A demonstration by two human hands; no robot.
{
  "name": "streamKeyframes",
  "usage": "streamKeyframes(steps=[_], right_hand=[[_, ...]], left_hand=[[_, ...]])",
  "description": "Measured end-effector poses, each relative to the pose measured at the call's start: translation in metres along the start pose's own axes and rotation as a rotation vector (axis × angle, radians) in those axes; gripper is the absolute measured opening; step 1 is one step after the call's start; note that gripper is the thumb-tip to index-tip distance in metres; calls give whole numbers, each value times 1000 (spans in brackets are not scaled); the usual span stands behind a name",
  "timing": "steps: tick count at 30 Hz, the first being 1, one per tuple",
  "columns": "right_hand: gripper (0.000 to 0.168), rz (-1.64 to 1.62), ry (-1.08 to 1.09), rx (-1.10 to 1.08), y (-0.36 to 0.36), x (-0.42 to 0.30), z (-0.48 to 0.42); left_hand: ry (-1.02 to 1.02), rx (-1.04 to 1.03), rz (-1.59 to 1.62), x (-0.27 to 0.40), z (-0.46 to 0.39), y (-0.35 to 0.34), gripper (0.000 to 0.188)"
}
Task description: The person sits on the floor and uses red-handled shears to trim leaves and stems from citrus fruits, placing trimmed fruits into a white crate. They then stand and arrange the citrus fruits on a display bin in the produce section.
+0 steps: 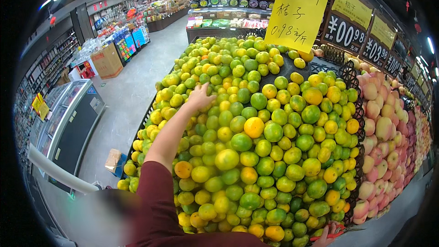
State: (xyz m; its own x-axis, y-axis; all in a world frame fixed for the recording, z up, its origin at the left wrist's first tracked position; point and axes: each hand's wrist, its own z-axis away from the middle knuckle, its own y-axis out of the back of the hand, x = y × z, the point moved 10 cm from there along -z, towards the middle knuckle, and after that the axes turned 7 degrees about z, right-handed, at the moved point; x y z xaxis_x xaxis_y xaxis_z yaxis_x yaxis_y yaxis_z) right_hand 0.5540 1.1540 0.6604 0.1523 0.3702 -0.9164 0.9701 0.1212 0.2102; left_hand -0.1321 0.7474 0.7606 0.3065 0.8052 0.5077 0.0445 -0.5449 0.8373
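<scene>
A large sloping heap of green, yellow and orange tangerines (273,132) lies before me. My left hand (201,98) reaches out over its upper left part, fingers spread and touching or just above the fruit, with nothing visible in it. At the heap's lower right corner, my right hand (326,237) is partly cut off by the picture's edge. It holds red-handled scissors (336,232), whose metal blades point right. A larger orange tangerine (254,127) lies near the middle of the heap.
Black plastic lattice (360,164) divides the tangerines from apples (383,128) on the right. A yellow handwritten price sign (296,12) hangs over the back. An aisle floor (128,72), a chest freezer (73,127) and a small carton (114,159) are on the left. A blurred patch covers the bottom left.
</scene>
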Motion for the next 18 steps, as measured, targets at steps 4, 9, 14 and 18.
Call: streamKeyframes(steps=[4,9,14,18], right_hand=[[63,-58,55,-16,-4,-12,0],[42,-37,65,-55,-3,-20,1],[30,97,139,-135,-1,8,-4],[27,124,74,-141,-8,-2,-2]], left_hand=[[44,-150,-27,-7,-23,-27,65],[-115,-127,-102,19,-2,-42,43],[-490,217,-11,50,62,3,32],[-512,276,45,58,93,21,39]])
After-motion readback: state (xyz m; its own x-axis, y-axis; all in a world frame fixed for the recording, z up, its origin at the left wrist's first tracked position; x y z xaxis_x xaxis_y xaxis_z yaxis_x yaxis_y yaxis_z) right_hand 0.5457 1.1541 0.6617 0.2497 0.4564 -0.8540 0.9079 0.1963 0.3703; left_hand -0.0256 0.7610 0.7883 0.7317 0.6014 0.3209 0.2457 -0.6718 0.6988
